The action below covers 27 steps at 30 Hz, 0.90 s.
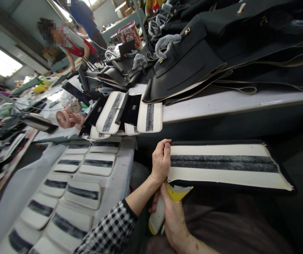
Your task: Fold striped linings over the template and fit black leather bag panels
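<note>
My left hand (161,159) is closed on the left end of a long bag panel (220,164), fingers wrapped over its edge. The panel is cream with a dark grey band along the middle and a black border, and it stretches to the right over my lap. Just below, my right hand (174,217) is closed around a white and yellow hand tool (178,192). Its yellow end points right, close under the panel's lower edge; its exact kind I cannot make out. My fingers cover part of its white body.
On the left table (122,173) lie several cream flaps (82,193) with dark bands. A white worktop (193,107) behind holds black leather bags (185,60), more flaps (150,118) and a pink fan (66,119). A person (74,46) leans over a far table.
</note>
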Tool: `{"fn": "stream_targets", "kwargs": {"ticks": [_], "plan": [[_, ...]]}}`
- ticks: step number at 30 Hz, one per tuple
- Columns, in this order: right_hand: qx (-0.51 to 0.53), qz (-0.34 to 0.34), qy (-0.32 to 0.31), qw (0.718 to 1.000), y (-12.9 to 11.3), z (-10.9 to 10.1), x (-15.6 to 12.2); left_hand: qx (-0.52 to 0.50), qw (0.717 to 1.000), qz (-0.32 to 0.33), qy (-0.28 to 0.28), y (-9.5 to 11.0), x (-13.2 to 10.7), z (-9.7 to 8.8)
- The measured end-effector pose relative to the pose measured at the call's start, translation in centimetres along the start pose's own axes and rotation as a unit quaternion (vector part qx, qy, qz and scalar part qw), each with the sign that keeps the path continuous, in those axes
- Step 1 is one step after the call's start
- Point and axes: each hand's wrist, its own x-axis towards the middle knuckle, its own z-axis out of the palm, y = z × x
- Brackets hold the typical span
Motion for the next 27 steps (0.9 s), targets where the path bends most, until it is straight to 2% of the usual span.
{"fn": "stream_targets", "kwargs": {"ticks": [4,15,22,27], "plan": [[-0.037,0.014,0.018,0.999,-1.2,0.3,-0.5,0.001,1.000,-0.002,0.004,0.0,0.0,0.0],[-0.008,0.119,-0.064,0.991,-4.2,-0.4,-0.7,-0.004,1.000,-0.024,-0.001,-0.1,0.0,0.1],[-0.032,0.181,-0.089,0.979,-5.9,-1.0,-0.3,-0.007,0.999,-0.032,-0.005,0.0,0.1,0.1],[-0.052,0.199,-0.093,0.974,-6.3,-1.7,0.3,-0.013,0.999,-0.039,-0.001,0.1,0.2,0.2]]}}
